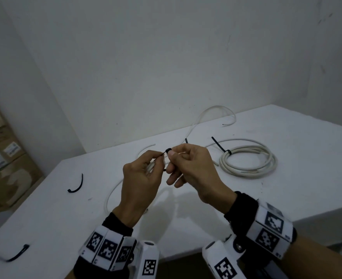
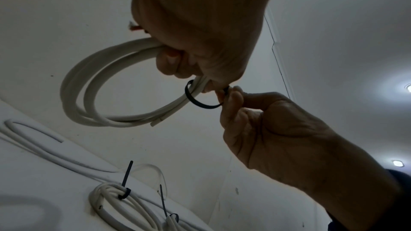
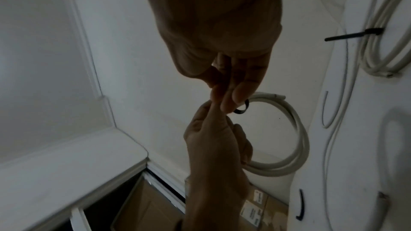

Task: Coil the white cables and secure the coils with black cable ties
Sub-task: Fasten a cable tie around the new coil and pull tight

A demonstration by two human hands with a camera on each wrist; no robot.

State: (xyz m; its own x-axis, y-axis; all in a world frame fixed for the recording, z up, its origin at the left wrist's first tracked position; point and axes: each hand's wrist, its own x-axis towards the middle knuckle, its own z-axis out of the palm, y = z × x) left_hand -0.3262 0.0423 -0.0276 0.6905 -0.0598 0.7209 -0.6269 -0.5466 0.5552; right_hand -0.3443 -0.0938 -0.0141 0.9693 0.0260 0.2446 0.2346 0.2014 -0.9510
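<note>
White tabletop (image 1: 286, 178), pale wall behind. Left hand (image 1: 140, 182) fingers curl round a small coil of white round cable (image 2: 93, 83), thumb and forefinger pinching one end of a black plastic cable tie (image 2: 200, 101) looped loosely about the strands. Right hand (image 1: 194, 170) pinches the tie's other end, hands meeting above the table. At 2 o'clock from the hands lies a tied white cable coil (image 1: 250, 160). Loose curved black ties (image 1: 76, 186) lie at 9 o'clock.
</note>
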